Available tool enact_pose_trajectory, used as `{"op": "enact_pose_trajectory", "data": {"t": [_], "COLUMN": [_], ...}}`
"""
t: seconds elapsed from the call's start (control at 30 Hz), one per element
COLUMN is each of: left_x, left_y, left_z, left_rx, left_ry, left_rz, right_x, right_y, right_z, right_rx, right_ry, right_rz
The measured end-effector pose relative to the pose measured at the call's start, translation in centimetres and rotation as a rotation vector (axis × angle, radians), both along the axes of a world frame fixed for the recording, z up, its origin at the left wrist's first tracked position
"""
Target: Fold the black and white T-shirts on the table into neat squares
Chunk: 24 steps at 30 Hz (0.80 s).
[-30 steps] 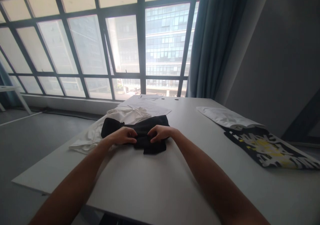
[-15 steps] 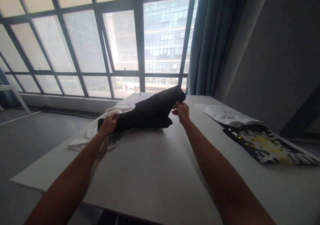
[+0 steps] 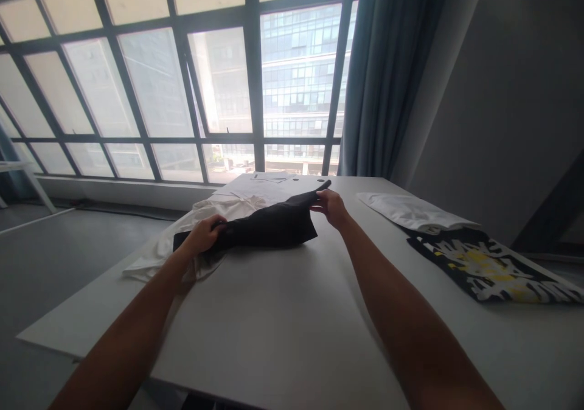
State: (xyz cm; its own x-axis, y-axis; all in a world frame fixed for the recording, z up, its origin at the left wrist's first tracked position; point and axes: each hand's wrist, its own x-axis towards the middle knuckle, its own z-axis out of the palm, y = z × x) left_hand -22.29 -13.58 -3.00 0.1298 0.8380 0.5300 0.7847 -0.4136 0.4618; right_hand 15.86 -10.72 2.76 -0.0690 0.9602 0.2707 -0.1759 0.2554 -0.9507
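A black garment (image 3: 269, 224), partly folded over, stretches between my two hands just above the table; its exact kind does not show. My left hand (image 3: 205, 233) is closed around its left end. At its right edge, my right hand (image 3: 332, 208) pinches the cloth between thumb and fingers, and the far right corner sticks up. Beneath and behind the left end lies a crumpled white garment (image 3: 159, 255), partly hidden by the black cloth and my left hand.
The white table (image 3: 283, 325) extends toward the window. On its right lie a folded white garment (image 3: 415, 210) and a black garment with a white and yellow print (image 3: 493, 267). Papers (image 3: 269, 177) rest at the far edge. A blue curtain (image 3: 387, 75) hangs behind.
The right side of the black garment has come down from its raised position toward the table. My right hand now grips its edge, where its fingers were looser before.
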Motion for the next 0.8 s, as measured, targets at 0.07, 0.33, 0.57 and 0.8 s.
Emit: {"op": "enact_pose_trajectory", "data": {"t": [0.07,0.33,0.57,0.8], "left_x": [-0.2,3.3,8.0,7.3], "left_y": [0.0,-2.5,-6.3,-5.7], "left_z": [0.1,2.1,2.8,2.4], "left_rx": [0.107,0.149,-0.539,-0.493], "left_ry": [0.015,-0.286,-0.375,-0.506], "left_rz": [0.113,0.003,-0.793,-0.606], "right_x": [-0.1,-4.2,-7.5,-7.3], "right_y": [-1.3,-2.1,-4.3,-4.8], "right_z": [1.1,0.7,1.3,1.2], "right_rx": [-0.057,0.128,0.464,0.089], "right_ry": [-0.208,-0.682,-0.665,-1.087], "right_rz": [0.455,0.311,0.597,0.833]}}
